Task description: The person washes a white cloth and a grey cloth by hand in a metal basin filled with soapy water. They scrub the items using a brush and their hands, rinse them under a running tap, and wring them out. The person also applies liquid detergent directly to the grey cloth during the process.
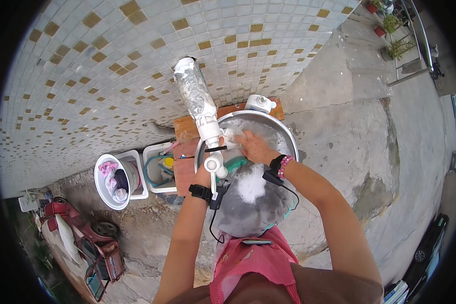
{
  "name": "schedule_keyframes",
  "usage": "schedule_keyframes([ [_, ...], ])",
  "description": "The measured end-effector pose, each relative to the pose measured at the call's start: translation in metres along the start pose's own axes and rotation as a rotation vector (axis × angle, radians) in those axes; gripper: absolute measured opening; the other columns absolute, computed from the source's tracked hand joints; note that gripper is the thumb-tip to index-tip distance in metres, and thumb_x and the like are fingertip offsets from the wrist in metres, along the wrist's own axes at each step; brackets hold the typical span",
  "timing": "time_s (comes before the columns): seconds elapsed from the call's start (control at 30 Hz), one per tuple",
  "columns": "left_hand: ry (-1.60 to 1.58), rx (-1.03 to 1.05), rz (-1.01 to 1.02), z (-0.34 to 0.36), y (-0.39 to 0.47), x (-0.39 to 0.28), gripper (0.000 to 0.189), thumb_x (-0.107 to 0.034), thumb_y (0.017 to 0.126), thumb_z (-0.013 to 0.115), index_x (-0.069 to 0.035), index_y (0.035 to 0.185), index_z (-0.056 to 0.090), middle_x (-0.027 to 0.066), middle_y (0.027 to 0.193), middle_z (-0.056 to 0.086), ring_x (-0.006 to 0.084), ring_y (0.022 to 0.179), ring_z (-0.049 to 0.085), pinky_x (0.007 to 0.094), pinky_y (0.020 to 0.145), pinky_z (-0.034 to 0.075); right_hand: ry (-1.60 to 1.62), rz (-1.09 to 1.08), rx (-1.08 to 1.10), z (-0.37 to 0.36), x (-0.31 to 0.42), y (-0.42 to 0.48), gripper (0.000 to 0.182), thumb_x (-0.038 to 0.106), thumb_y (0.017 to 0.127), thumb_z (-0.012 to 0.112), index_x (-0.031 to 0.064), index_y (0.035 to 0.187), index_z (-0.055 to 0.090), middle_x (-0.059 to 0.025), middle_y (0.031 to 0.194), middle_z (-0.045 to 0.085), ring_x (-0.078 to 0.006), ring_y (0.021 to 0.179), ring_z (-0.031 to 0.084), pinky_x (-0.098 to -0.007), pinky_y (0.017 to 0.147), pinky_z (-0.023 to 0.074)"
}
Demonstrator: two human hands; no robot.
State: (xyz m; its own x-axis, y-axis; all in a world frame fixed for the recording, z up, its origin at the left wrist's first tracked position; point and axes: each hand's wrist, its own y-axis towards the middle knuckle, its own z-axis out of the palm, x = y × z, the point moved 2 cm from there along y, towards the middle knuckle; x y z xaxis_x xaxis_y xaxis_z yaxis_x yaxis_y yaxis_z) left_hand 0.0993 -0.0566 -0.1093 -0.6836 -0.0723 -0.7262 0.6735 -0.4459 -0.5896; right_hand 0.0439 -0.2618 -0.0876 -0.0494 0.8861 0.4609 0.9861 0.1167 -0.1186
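Note:
A round metal basin [294, 142] of soapy water stands under a white tap [212, 164]. My right hand [255, 147] is in the basin, fingers apart, its fingertips beside a whitish wet cloth [230, 137]. My left hand [203, 175] is at the basin's left side, mostly hidden behind the tap, so its grip does not show. Between the hands lies a piece of green cloth [236, 163]. A wet grey cloth [247, 216] spreads over the basin's near side, with a patch of white foam [250, 183] on it.
The wrapped pipe [193, 87] comes from the tiled wall [144, 49]. A white bottle [259, 103] stands on the wooden board [277, 108] behind the basin. To the left are a hose tub [157, 176] and a white bucket [98, 190] of clothes. A red scooter [76, 224] stands farther left.

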Motion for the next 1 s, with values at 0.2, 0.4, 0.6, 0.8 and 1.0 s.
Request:
schedule_keyframes([
  [0.2,-0.346,0.154,-0.112,-0.025,0.063,0.059,0.043,-0.030,0.101,0.056,-0.010,0.136,0.045,0.0123,0.137,0.047,0.0315,0.126,0.048,0.0499,0.103,0.044,0.707,0.443,0.238,0.008,-0.030,0.031,0.029,0.013,0.079,0.067,0.0060,0.107,0.067,-0.0131,0.093,0.066,-0.0253,0.086,0.066,-0.0381,0.077,0.0522],
  [0.4,-0.224,0.237,0.093,0.021,0.011,0.003,0.053,-0.025,0.101,0.055,-0.004,0.146,0.035,0.0126,0.121,0.058,0.0240,0.108,0.059,0.0353,0.097,0.048,0.877,0.038,-0.129,-0.035,0.074,0.003,0.024,0.016,0.080,0.068,0.0010,0.100,0.067,-0.0117,0.077,0.067,-0.0272,0.068,0.065,-0.0381,0.064,0.0512],
  [0.6,-0.435,-0.068,0.025,0.061,-0.009,-0.007,0.020,-0.026,0.099,0.058,-0.008,0.104,0.062,0.0034,0.091,0.062,0.0152,0.083,0.061,0.0301,0.071,0.052,0.738,0.534,-0.188,-0.043,0.061,0.018,0.027,0.026,0.084,0.062,0.0041,0.099,0.066,-0.0225,0.098,0.069,-0.0340,0.087,0.068,-0.0406,0.077,0.0518],
  [0.8,-0.068,-0.383,0.313,0.087,-0.053,-0.060,0.013,-0.018,0.094,0.060,-0.006,0.090,0.061,0.0035,0.091,0.060,0.0150,0.080,0.057,0.0317,0.075,0.049,2.304,0.258,0.162,-0.061,0.074,-0.011,0.045,0.029,0.090,0.053,0.0095,0.130,0.049,-0.0113,0.130,0.053,-0.0276,0.123,0.050,-0.0437,0.105,0.0382],
  [1.0,0.878,0.075,0.960,0.117,-0.103,-0.060,0.014,-0.003,0.079,0.064,-0.006,0.084,0.051,0.0092,0.104,0.059,0.0269,0.098,0.053,0.0408,0.093,0.040,2.383,0.361,0.359,0.029,0.040,-0.024,0.043,0.040,0.104,0.044,0.0048,0.123,0.058,-0.0112,0.115,0.064,-0.0210,0.108,0.060,-0.0368,0.100,0.0452],
])
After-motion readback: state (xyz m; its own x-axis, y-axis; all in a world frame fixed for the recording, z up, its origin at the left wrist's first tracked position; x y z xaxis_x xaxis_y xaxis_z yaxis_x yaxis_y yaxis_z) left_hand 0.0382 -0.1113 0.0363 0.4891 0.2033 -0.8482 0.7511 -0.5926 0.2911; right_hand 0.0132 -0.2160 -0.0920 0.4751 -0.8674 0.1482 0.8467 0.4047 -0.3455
